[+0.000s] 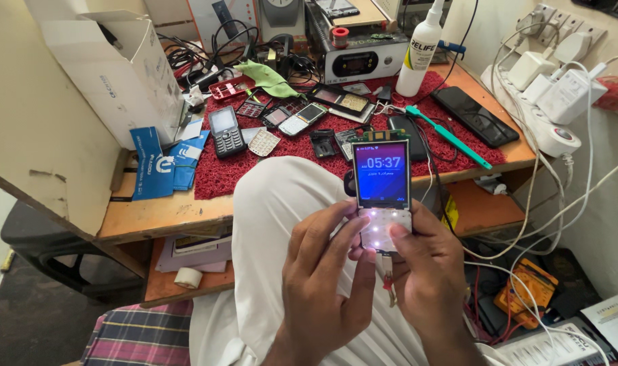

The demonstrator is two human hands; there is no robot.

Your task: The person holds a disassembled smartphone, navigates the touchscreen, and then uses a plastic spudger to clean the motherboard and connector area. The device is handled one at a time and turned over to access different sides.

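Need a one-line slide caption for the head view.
Both hands, left hand and right hand, hold a bare phone board with lit screen above a cluttered repair bench.

1. A person's left hand [329, 271] and right hand [427, 268] hold a bare phone board [382, 196], its blue screen lit and keypad lights glowing white, above a lap draped in white cloth [275, 203].
2. The right thumb rests on the glowing keypad; left fingers [336, 220] grip the board's left edge.
3. At 12 o'clock, a wooden table [160, 213] carries a red mat [221, 169] strewn with phone parts.
4. At 10 o'clock lies a grey keypad phone [225, 131]; at 1 o'clock, a black smartphone [474, 115] and a green-handled brush [448, 135].
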